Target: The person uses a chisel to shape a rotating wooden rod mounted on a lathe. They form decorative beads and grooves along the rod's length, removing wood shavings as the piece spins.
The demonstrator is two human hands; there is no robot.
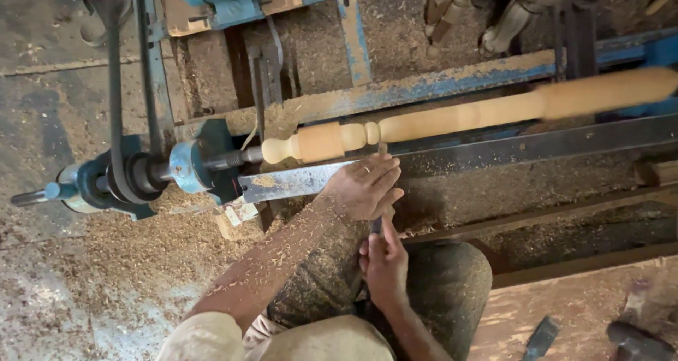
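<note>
Clearly, the left hand (365, 186) lay flat on the metal tool rest (296, 181), fingers pressing a chisel (382, 149) toward the turned wooden spindle (466, 114) mounted in the lathe (141, 174). The right hand (383, 262) was clenched around the chisel handle lower down. If the edge caught the wood, the tool could have kicked back; fingers so near the spindle risked being pulled in. Shavings on the floor (85, 262) could have made slipping easier.

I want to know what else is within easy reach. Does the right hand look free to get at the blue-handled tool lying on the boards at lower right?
Probably not at once: the right hand grips the chisel handle, though nothing blocks the way to the blue-handled tool.
</note>
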